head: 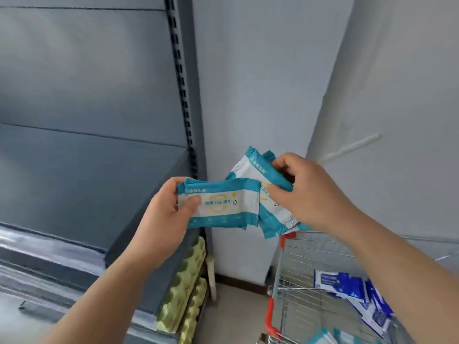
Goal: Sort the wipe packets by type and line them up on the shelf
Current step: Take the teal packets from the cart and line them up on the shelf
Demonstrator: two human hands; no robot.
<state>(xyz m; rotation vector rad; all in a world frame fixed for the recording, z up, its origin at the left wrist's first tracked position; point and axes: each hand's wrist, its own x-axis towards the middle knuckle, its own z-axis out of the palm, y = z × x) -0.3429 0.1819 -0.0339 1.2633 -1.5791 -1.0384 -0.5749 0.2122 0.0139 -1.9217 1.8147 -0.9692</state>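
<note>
Two handfuls of teal packets [223, 203] are hanging in mid-air between the shelf [99, 184] and the cart [288, 238]; none on the shelf that I can see. Left hand [164, 217] is gripping a flat stack, thumb on top, fingers curled behind. Right hand [310, 192] is pinching a tilted, fanned bunch [250, 167] by its upper end. The two lots are touching edge to edge. Blue packets [340, 285] are lying in the cart, well apart.

Risk: the bunch is splaying and dangling from one end, so a lower packet could be slipping free in any hand-over and dropping among the blue ones, mixing types. Cause would be slick film plus a one-end pinch. The stack is looking safer.

Hard to make out: packet count per hand, since overlap is hiding it. Print is blurring. Shelf front edge is smearing, and the cart is getting cut off bottom right. Egg trays [183, 289] are standing just beside the shelf end.
</note>
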